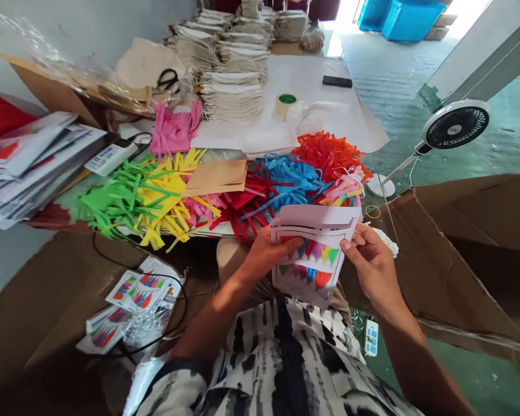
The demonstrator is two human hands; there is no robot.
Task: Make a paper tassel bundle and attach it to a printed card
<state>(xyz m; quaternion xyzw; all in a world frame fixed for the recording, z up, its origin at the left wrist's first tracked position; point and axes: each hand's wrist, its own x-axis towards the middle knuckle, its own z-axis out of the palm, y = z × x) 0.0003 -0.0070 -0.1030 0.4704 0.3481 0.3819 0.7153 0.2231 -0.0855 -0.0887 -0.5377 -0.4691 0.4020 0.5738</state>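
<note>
My left hand [264,254] is closed on the left edge of a white printed sheet [303,286], its thumb lying across the front. The sheet shows rows of colourful tassel shapes, and its top part is bent over as a flap. At the sheet's right edge, my right hand [375,263] pinches the paper between thumb and fingers. Just beyond the sheet lie heaps of cut strips: blue strips [286,179], dark red strips [242,202], orange strips [331,155] and a small multicoloured bundle [342,188].
Yellow strips [167,193] and green strips [117,199] lie left, near a brown paper piece [216,177]. Behind are a white tray [268,141], tape roll [285,107], scissors [167,80] and stacked cloth [231,95]. A fan [455,128] stands right; printed cards [138,289] lie lower left.
</note>
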